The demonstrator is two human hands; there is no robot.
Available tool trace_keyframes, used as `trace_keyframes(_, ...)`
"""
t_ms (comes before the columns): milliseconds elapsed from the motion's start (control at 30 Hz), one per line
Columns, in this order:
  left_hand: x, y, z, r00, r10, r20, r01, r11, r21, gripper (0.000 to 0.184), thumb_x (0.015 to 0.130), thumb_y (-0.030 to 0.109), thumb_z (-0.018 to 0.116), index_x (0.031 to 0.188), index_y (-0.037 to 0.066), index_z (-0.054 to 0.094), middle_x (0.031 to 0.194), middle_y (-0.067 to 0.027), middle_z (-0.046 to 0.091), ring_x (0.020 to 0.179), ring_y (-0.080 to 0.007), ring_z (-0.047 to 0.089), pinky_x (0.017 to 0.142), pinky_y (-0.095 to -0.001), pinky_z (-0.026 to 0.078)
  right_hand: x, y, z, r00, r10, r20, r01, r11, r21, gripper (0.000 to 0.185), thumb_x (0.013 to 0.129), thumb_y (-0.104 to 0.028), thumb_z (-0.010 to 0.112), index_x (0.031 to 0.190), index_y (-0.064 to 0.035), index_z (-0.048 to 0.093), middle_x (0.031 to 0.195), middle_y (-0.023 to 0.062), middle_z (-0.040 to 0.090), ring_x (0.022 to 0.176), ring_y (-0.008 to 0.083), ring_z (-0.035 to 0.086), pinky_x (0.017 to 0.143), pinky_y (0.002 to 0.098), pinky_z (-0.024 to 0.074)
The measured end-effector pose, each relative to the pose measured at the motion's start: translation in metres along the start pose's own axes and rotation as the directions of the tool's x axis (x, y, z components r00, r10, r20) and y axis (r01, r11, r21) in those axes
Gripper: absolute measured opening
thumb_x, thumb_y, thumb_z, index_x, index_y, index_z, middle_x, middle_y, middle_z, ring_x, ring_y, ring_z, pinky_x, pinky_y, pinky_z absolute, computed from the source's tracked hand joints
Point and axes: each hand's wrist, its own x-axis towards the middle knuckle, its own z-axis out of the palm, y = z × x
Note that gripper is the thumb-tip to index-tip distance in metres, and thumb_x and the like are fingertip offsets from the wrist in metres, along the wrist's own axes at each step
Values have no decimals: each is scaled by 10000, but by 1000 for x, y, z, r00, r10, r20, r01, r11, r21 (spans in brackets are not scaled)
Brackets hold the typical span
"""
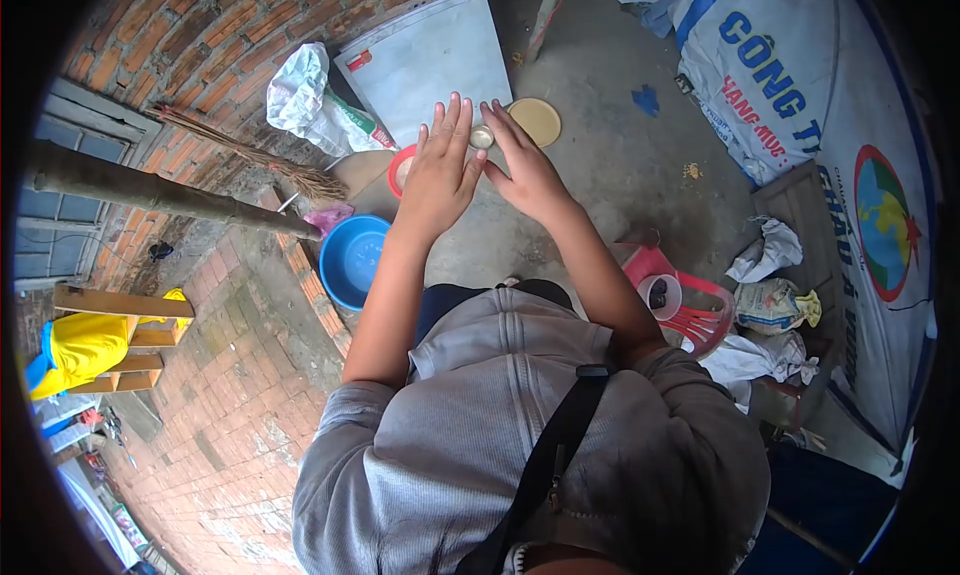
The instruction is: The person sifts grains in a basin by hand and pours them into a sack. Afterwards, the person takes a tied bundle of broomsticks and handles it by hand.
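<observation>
Both hands reach forward with their backs up. My left hand (440, 170) has its fingers stretched out and holds nothing that I can see; it partly covers a red-rimmed round container (401, 167). My right hand (530, 168) is also open, its fingers extended and leaning toward the left one. Between the two hands a small round metallic-looking item (482, 137) shows, lying below or beside the fingertips. A round tan lid or plate (534, 122) is just beyond my right hand. The large white board (440, 65) extends ahead of both hands.
A blue basin (355, 261) stands at the left, near a bamboo pole (170, 195) and a straw broom (260, 160). At the right are a red plastic chair (700, 320) holding a pink cup (659, 297), white sacks (768, 250) and a large printed banner (760, 75).
</observation>
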Motion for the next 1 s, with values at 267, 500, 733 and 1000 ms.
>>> trace_keyframes(267, 15, 41, 61, 990, 54, 133, -54, 999, -4, 578, 914, 316, 410, 1398, 101, 178, 1443, -142, 176, 1326, -326, 175, 1064, -452, 169, -46, 36, -56, 994, 100, -41, -100, 995, -2, 659, 775, -80, 583, 1361, -173, 296, 1404, 186, 241, 1271, 355, 285, 1000, 397, 310)
trace_keyframes(500, 24, 28, 63, 969, 131, 210, -124, 991, -47, 578, 915, 322, 406, 1396, 98, 178, 1444, -143, 173, 1325, -329, 177, 1066, -444, 167, -54, 46, -89, 986, 157, -55, -164, 977, -139, 584, 794, -97, 571, 1330, -222, 376, 1410, 155, 252, 1259, 334, 317, 999, 367, 315)
trace_keyframes(733, 34, 0, 60, 948, 188, 258, -163, 980, -115, 580, 916, 322, 404, 1397, 94, 174, 1443, -141, 176, 1326, -331, 171, 1064, -448, 166, -65, 33, -111, 950, 285, -128, -311, 904, -292, 581, 817, -117, 553, 1344, -245, 345, 1414, 149, 247, 1255, 349, 317, 1000, 378, 317)
trace_keyframes(1000, 47, 2, 80, 884, 348, 313, -272, 926, -260, 581, 920, 348, 379, 1399, 97, 165, 1444, -137, 173, 1330, -333, 150, 1069, -452, 152, -94, 5, -108, 853, 474, -218, -521, 791, -321, 610, 819, -172, 552, 1366, -248, 292, 1422, 119, 245, 1277, 318, 295, 994, 387, 327)
